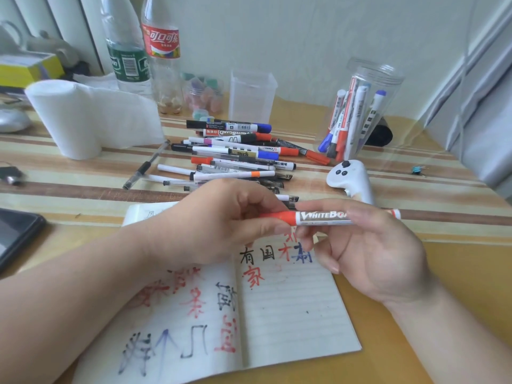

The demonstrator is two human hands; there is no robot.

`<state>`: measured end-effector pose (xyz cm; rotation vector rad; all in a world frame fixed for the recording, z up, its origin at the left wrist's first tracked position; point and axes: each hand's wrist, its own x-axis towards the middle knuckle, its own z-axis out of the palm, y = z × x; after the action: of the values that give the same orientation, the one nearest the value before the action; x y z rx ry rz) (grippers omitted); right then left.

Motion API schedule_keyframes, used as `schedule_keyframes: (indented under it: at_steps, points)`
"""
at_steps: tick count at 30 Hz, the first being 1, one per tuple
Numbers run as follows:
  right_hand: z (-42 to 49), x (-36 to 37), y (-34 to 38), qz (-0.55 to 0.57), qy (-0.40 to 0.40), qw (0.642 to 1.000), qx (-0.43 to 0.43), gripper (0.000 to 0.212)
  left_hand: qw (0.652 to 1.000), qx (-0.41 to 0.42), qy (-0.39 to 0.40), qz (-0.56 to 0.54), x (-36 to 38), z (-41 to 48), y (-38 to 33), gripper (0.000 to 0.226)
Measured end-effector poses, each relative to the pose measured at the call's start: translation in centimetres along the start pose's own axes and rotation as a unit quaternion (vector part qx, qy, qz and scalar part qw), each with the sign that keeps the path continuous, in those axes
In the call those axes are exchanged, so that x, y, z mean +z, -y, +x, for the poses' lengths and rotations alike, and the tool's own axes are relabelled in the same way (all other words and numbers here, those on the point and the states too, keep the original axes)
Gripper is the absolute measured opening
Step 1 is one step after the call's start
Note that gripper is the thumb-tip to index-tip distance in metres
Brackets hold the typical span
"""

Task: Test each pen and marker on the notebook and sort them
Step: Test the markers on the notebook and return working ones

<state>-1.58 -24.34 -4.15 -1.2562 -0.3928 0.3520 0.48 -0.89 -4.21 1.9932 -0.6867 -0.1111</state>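
1. Head view: a clear round jar (360, 112) stands at the far right of the counter (457, 273), holding several markers that lean inside it, with blue and red caps pointing down.
2. A clear square tub (252, 95) stands behind the pile of pens and markers (235, 156). Left of the tub is a small clear pot (203, 95) of pastel-coloured bits.
3. Two plastic bottles stand at the back left. The cola bottle (162, 51) has a red label and brownish bits at its bottom; the water bottle (127, 51) has a green label.
4. The red whiteboard marker (318, 217) is held level in the air above the top of the notebook (291, 314). Its barrel is white with a grey band reading "WHITEBOA…", and its cap is red.
5. The left hand (210, 223) pinches the red cap between thumb and forefinger.
6. The right hand (368, 245) has its fingers curled round the barrel, palm turned up.
7. The notebook lies spread on the counter near the person, its lined pages marked with red, black and blue characters.
8. A white controller (349, 176) lies just right of the pile, and a tissue roll (83, 117) stands to its left.
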Motion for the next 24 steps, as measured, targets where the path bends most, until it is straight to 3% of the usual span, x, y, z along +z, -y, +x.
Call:
schedule_keyframes:
  at_steps: [4, 10, 15, 19, 24]
  points:
    - [-0.2, -0.2, 0.2, -0.011, -0.050, 0.998, -0.032, 0.036, 0.996, 0.057, -0.015, 0.074, 0.0, 0.0, 0.0, 0.022]
    - [-0.4, -0.2, 0.6, -0.073, -0.104, 0.992, -0.025, 0.040, 0.992, 0.068, -0.077, 0.078, 0.0, -0.2, -0.3, 0.013]
    - [-0.6, 0.1, 0.4, -0.059, -0.108, 0.992, 0.035, 0.054, 0.972, 0.157, -0.093, 0.147, -0.3, -0.1, -1.1, 0.017]
    - [-0.2, 0.2, 0.3, -0.053, -0.115, 0.989, 0.081, 0.077, 0.968, 0.166, -0.078, 0.173, -0.5, 0.0, -0.6, 0.019]
    - [0.6, 0.3, 0.0, -0.058, -0.127, 0.989, 0.049, 0.044, 0.968, 0.147, -0.069, 0.192, -0.8, 0.6, 0.0, 0.031]
